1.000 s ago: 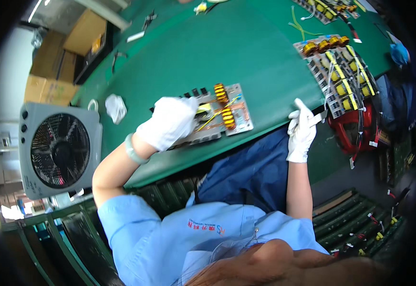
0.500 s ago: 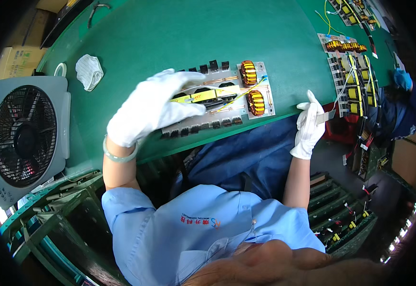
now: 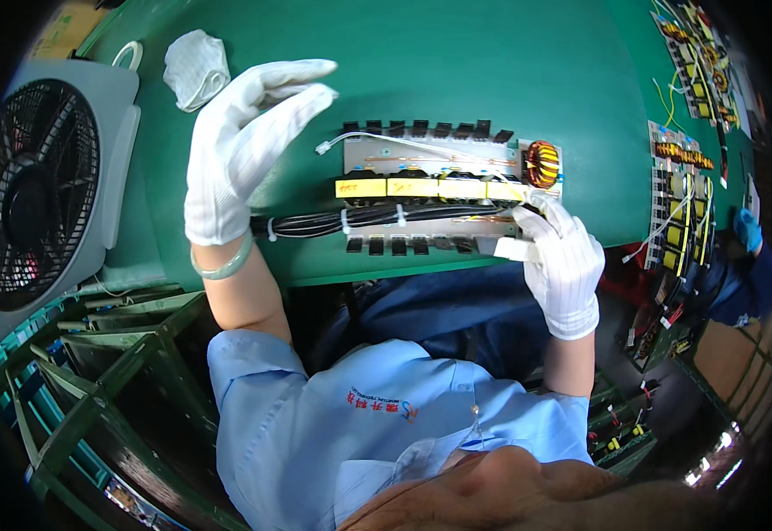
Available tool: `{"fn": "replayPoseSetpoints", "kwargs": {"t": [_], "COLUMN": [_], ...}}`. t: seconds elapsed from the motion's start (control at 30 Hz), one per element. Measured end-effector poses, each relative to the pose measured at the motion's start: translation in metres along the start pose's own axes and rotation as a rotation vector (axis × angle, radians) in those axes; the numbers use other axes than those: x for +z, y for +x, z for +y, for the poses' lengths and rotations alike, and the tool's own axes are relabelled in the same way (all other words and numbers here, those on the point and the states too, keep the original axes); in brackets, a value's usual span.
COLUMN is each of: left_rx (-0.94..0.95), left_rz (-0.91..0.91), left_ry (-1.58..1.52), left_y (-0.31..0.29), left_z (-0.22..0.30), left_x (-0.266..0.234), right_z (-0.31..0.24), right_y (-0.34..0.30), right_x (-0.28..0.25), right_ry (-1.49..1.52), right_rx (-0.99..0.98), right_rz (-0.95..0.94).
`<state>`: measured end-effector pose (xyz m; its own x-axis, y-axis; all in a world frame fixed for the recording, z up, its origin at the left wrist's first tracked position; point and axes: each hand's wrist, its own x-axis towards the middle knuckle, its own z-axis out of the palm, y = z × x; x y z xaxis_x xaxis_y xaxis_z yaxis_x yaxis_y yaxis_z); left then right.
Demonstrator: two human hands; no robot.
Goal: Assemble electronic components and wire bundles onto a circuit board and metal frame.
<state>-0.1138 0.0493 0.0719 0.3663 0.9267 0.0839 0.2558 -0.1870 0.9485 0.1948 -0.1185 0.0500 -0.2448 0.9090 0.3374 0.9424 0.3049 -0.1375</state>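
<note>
A grey circuit board [image 3: 492,162] lies on the green table, with yellow-topped transformers [image 3: 413,188] down its middle and black tabbed parts along both long edges. At its right end sits a copper-and-yellow ring coil [image 3: 543,165]. A bundle of black cables [image 3: 315,221], bound with white ties, runs along its near side and past its left end. My gloved left hand [image 3: 244,146] is raised left of the board, fingers stretched, holding nothing. My gloved right hand [image 3: 563,265] bends over the near right corner, gripping a flat pale grey strip [image 3: 505,249]; its fingertips hide the cable ends.
A white wire [image 3: 359,137] with a small plug lies over the board's far edge. Far left are a grey box fan [image 3: 32,186] and a crumpled white glove [image 3: 196,69]. More coil boards [image 3: 683,195] lie at the right, near another person's blue-gloved hand [image 3: 746,230].
My left hand has come off the board and moved left, fingers stretched. My right hand, still with the strip, has moved from beside the table onto the board's right end. The view has shifted.
</note>
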Motion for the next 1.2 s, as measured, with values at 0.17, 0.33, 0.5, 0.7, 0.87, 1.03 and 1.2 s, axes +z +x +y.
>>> {"fn": "replayPoseSetpoints", "kwargs": {"t": [0.17,0.33,0.5,0.7,0.87,1.03,1.2], "left_rx": [0.130,0.255,0.420,0.423,0.409,0.339,0.307], "left_rz": [0.136,0.072,-0.506,-0.551,-0.591,-0.607,-0.616], "left_ry": [-0.005,-0.051,0.144,0.464,0.477,0.576,0.533], "left_y": [-0.003,-0.013,-0.014,-0.029,-0.033,-0.037,-0.036], "left_z": [-0.004,0.000,-0.005,-0.008,-0.013,-0.026,-0.027], "left_x": [0.000,-0.008,-0.024,-0.013,-0.009,-0.009,-0.008], "right_z": [-0.001,0.003,0.012,0.017,0.025,0.038,0.040], "right_y": [0.005,0.010,0.010,0.019,0.022,0.014,0.016], "right_x": [0.000,-0.004,-0.002,-0.004,-0.002,0.017,0.014], "right_ry": [-0.080,-0.151,-0.131,-0.062,-0.014,0.303,0.327], "right_rx": [0.002,-0.038,-0.088,-0.151,-0.156,-0.086,-0.105], "right_rz": [-0.119,-0.247,-0.274,-0.251,-0.244,-0.054,-0.113]}}
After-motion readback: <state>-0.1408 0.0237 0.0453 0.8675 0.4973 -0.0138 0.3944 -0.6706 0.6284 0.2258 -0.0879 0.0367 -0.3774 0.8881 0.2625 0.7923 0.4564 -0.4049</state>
